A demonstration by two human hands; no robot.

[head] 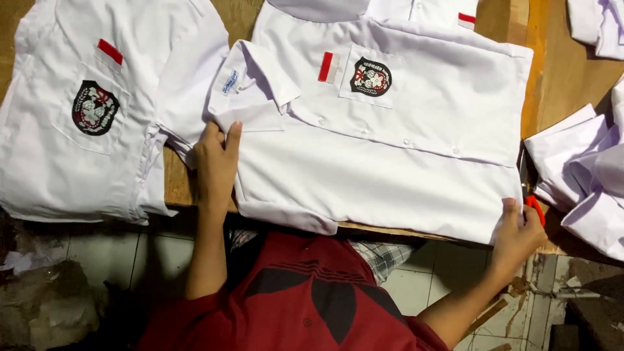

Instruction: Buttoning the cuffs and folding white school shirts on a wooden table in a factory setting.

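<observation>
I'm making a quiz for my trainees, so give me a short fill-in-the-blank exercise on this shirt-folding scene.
1. The left hand rests at the shirt's ____.
2. The right hand grips the shirt's bottom ____.
3. The badge sits on the chest ____.
4. The shirts lie on a ____ table.

Missing words: collar; corner; pocket; wooden

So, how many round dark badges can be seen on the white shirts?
2. One badge is on the pocket of the shirt at the left. The other badge is on the pocket of the middle shirt. The folded shirts at the right may hide more.
</observation>
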